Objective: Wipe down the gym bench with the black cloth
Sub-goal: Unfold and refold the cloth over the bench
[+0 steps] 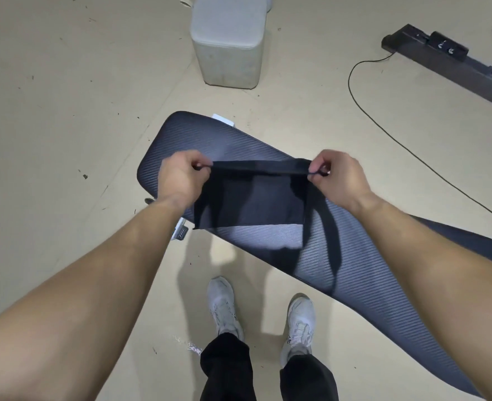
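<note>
We're looking straight down, and both our hands are up over the gym bench [354, 270]. The bench's ribbed dark pad runs from ten o'clock down to four o'clock across the pale floor [65, 111].

Our left hand [178, 176] pinches the top left corner of the black cloth [250, 195], fingers curled tight. Our right hand [340, 178] pinches the top right corner the same way. Between them the top edge is pulled taut and level, dead centre, and the cloth hangs flat as a sheet. It throws a shadow on the pad. Whether its lower edge touches the bench, we can't tell.

At twelve o'clock a grey block [227, 44] stands on the floor, well apart from the bench. Box or padded stool? We can't tell, and nothing of an inside shows.

At two o'clock lies a dark metal base [456, 68], and a thin black cable [412, 154] loops from it toward three o'clock.

At six o'clock our white shoes [224, 305] stand just beside the bench's near edge.
</note>
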